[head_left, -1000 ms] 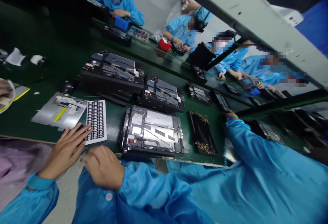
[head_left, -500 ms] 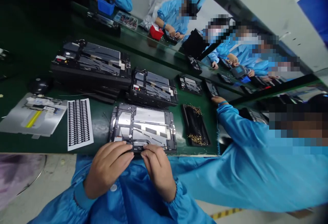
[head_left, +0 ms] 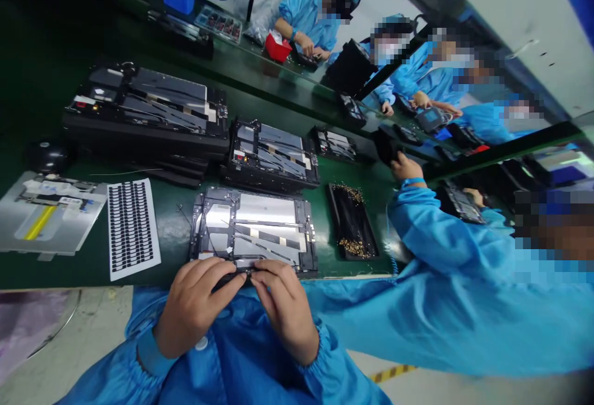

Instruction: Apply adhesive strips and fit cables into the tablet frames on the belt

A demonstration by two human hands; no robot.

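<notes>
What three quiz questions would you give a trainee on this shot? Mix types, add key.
1. True or false: the left hand and right hand are both at the near edge of the open device.
2. The dark tray with gold-coloured pieces sits where relative to that device? A) left B) right C) on top
3. Fill in: the strip on the metal plate is ____.
Key: 1 true; 2 B; 3 yellow.

Table (head_left: pixel 171 241): device (head_left: pixel 260 213) at the near edge, sheet (head_left: pixel 132 225) to its left, tray (head_left: pixel 351 219) to its right, screws (head_left: pixel 355 248) inside. Panel (head_left: pixel 69 225) left of the sheet; mouse (head_left: pixel 46 154) behind the panel. Stack (head_left: pixel 273 151) behind the device, second stack (head_left: pixel 143 127) leftward.
</notes>
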